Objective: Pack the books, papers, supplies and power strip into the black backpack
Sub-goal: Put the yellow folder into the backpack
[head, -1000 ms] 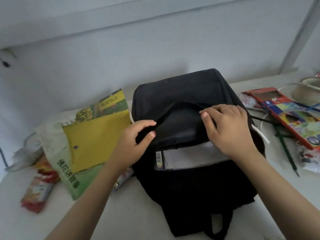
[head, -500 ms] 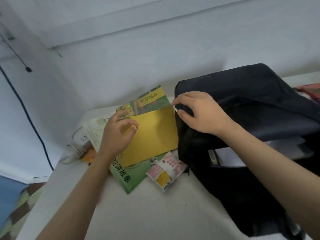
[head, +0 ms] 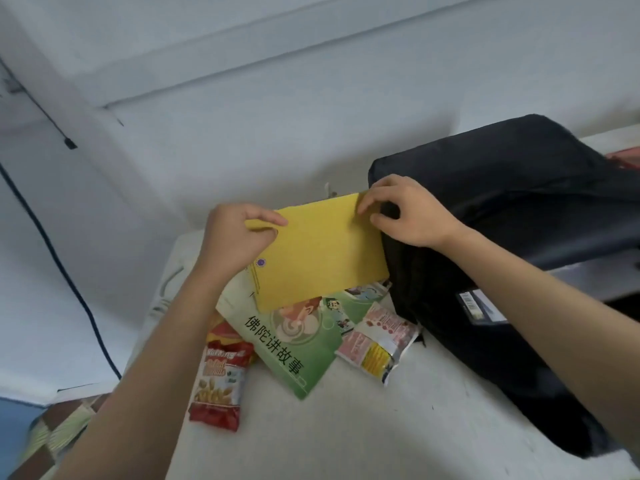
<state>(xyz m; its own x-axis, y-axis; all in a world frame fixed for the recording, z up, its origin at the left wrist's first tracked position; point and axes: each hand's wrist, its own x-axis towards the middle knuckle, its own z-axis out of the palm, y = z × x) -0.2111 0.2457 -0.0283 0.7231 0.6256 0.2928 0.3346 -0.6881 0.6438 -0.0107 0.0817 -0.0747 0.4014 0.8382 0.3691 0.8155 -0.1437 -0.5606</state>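
A yellow envelope [head: 322, 251] is held up off the table, tilted, just left of the black backpack [head: 512, 209]. My left hand [head: 235, 237] grips its left edge and my right hand [head: 408, 213] pinches its upper right corner against the backpack's side. Under the envelope a green book with Chinese characters [head: 294, 344] lies on the white table [head: 363, 434]. The backpack's mouth gapes at the right, with a white paper and a barcode label [head: 474, 306] showing inside.
A red snack packet [head: 220, 379] and a pink and white packet [head: 379, 341] lie beside the green book. A white power strip [head: 166, 296] sits at the table's left edge, partly behind my left forearm. A dark cable [head: 52, 251] hangs along the wall.
The yellow envelope has been lifted off the green book and raised toward the backpack. My right hand moved from the backpack's edge onto the envelope's corner.
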